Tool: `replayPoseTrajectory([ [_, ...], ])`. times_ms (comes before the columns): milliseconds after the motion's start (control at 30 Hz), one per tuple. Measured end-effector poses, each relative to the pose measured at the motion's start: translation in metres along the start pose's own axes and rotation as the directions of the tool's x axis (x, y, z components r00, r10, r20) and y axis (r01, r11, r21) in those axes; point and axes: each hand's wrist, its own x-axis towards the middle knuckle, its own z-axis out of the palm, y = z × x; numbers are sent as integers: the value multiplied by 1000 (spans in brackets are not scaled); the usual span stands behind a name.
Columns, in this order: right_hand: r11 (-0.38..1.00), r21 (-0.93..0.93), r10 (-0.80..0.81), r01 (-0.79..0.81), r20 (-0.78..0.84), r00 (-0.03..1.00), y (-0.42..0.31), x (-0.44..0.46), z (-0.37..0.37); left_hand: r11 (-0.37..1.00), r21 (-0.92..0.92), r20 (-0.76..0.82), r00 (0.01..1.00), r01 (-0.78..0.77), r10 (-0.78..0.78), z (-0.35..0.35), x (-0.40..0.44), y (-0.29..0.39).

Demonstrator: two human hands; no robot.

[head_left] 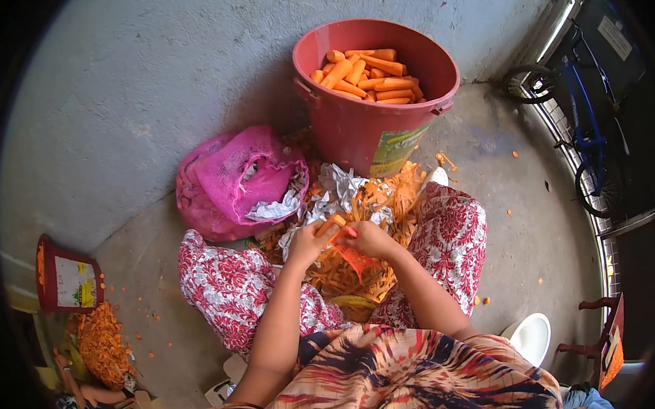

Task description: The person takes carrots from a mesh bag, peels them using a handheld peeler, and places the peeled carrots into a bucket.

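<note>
Between my knees, my left hand (306, 244) is closed around an orange carrot (332, 224). Close beside it, my right hand (368, 239) grips a red peeler (351, 232), its head near the carrot. A strip of red-orange material (357, 261) hangs below my hands; what it is cannot be made out. Under both hands lies a heap of orange peels (377, 278) mixed with crumpled silvery paper (338, 184). Beyond the heap stands a large red bucket (339, 135) holding several peeled carrots (392, 84).
A pink mesh sack (222, 179) rests left of the heap, by the wall. At far left are a smaller red bucket (49, 275), more peels (105, 346) and another person's arm (72, 376). A white bowl (530, 339) sits lower right; a blue bicycle (591, 141) stands at right.
</note>
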Motion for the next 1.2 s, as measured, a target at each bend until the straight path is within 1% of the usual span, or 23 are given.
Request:
replayPoseTrajectory([
  [133, 997, -72, 2, -9, -94, 996, 5, 2, 9, 974, 177, -55, 986, -143, 155, -5, -5, 9],
  [167, 981, -164, 95, -103, -56, 994, 12, 4, 9, 990, -23, -14, 990, -141, 141, -6, -8, 17],
  [233, 900, -342, 284, -270, -7, 959, 39, 14, 14, 910, -404, 80, 988, -93, 136, -10, -15, 33],
  [333, 802, -582, 315, -138, 216, 924, 100, 28, 42, 899, -420, 83, 981, -127, 178, -11, -17, 39],
  [367, 835, -534, 313, -133, 262, 913, 114, 32, 53, 893, -448, 164, 978, -44, 131, -17, -18, 31],
  [433, 891, -438, 294, -119, 357, 887, 126, 37, 70, 944, -317, 143, 980, -87, 139, -12, -18, 29],
  [467, 883, -451, 317, -130, 368, 874, 127, 38, 76, 964, -246, 130, 982, -105, 140, -10, -18, 29],
  [500, 874, -465, 341, -142, 378, 861, 121, 35, 80, 991, -137, 301, 953, 3, 39, -15, -16, 41],
  [567, 883, -433, 381, -182, 433, 817, 109, 30, 80, 972, 178, 501, 864, -155, 46, -14, -7, 39],
  [600, 935, -320, 288, -154, 427, 857, 114, 28, 82, 916, 315, 591, 807, -250, 18, -15, -3, 39],
  [633, 972, -206, 193, -116, 410, 891, 122, 24, 81, 805, 469, 750, 644, -362, -148, -18, 4, 55],
  [667, 993, -92, 99, -68, 385, 918, 128, 25, 82, 758, 500, 767, 620, -418, -165, -18, 11, 71],
  [733, 939, -341, 195, -43, 426, 884, 118, 34, 83, 652, 548, 794, 571, -524, -208, -19, 31, 105],
  [767, 889, -457, 247, -24, 433, 867, 112, 39, 83, 712, 435, 805, 592, -551, -33, -24, 46, 123],
  [800, 825, -565, 300, -4, 432, 851, 110, 43, 83, 748, 312, 786, 602, -585, 143, -30, 65, 143],
  [867, 837, -546, 308, -40, 410, 858, 119, 46, 84, 786, 96, 598, 667, -610, 445, -47, 95, 200],
  [900, 839, -541, 322, -60, 404, 856, 114, 45, 81, 718, 124, 349, 707, -685, 614, -48, 111, 215],
  [933, 840, -536, 335, -81, 397, 854, 112, 45, 79, 649, 193, 71, 670, -736, 739, -55, 117, 238],
  [967, 847, -523, 329, -90, 384, 863, 112, 45, 79, 584, 295, -214, 543, -756, 812, -53, 147, 237],
  [1067, 867, -486, 306, -109, 347, 886, 115, 50, 77, 584, 458, -405, 427, -670, 808, -73, 179, 218],
  [1100, 874, -473, 297, -110, 341, 892, 115, 51, 77, 632, 443, -345, 530, -635, 775, -78, 175, 200],
  [1167, 903, -415, 275, -113, 354, 894, 106, 53, 73, 752, 383, -122, 777, -537, 617, -90, 191, 141],
  [1200, 921, -373, 263, -116, 374, 889, 94, 51, 67, 898, 185, 0, 913, -400, 407, -97, 195, 108],
])
